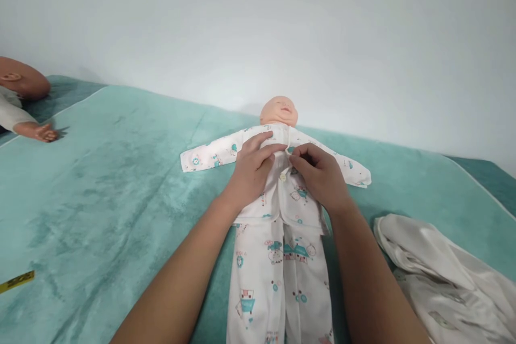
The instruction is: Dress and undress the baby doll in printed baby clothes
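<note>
A baby doll (280,111) lies on its back, head toward the wall, in a white printed baby jacket (258,209) and matching trousers (258,285). Across the chest, my left hand (258,164) rests on the jacket with its fingers stretched out, the index finger reaching the front opening. My right hand (320,169) pinches the jacket's front edge between thumb and fingers, just beside the left fingertips. Below that pinch a pale button (282,177) shows on the front. Both sleeves are spread out sideways. The right fingers partly hide the edge they hold.
A teal blanket (121,199) covers the surface up to a white wall (258,27). Another doll (28,83) lies at the far left. Crumpled white cloth (439,269) is heaped at the right, near my forearm. A yellow strip (16,281) lies at the lower left.
</note>
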